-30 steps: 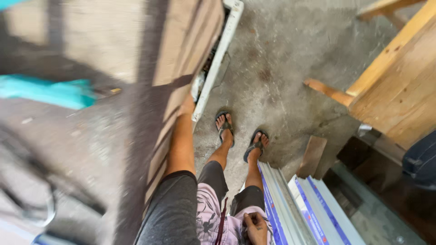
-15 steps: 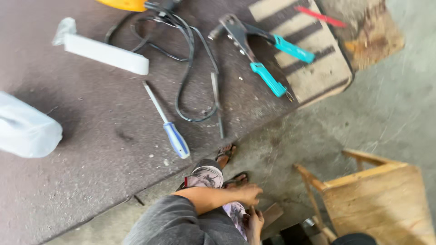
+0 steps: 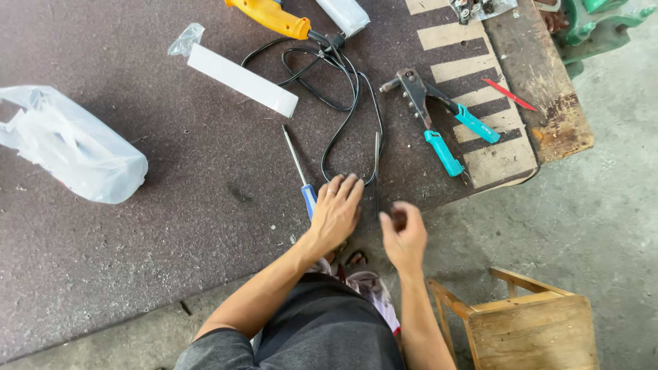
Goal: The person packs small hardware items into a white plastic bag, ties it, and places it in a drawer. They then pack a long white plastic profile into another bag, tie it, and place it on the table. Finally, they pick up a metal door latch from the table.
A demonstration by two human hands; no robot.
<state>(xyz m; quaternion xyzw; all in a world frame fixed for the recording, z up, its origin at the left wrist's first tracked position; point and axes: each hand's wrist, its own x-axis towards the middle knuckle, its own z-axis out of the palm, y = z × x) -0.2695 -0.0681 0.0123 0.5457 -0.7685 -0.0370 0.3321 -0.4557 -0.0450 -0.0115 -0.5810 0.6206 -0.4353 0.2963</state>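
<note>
A plastic bag (image 3: 72, 147) sits far left on the dark worktop (image 3: 171, 233), bare surface beside it. The left hand (image 3: 336, 212) lies flat, fingers spread, over the blue-handled screwdriver (image 3: 301, 171) near the worktop's edge. The right hand (image 3: 404, 236), loosely curled and holding nothing, hangs past that edge; both hands have come up from the lap. Teal-handled pliers (image 3: 439, 116) lie further right.

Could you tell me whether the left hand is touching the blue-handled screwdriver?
Touching. The head view shows the left hand lying flat on the table with its fingers covering the blue-handled screwdriver at its handle.
</note>
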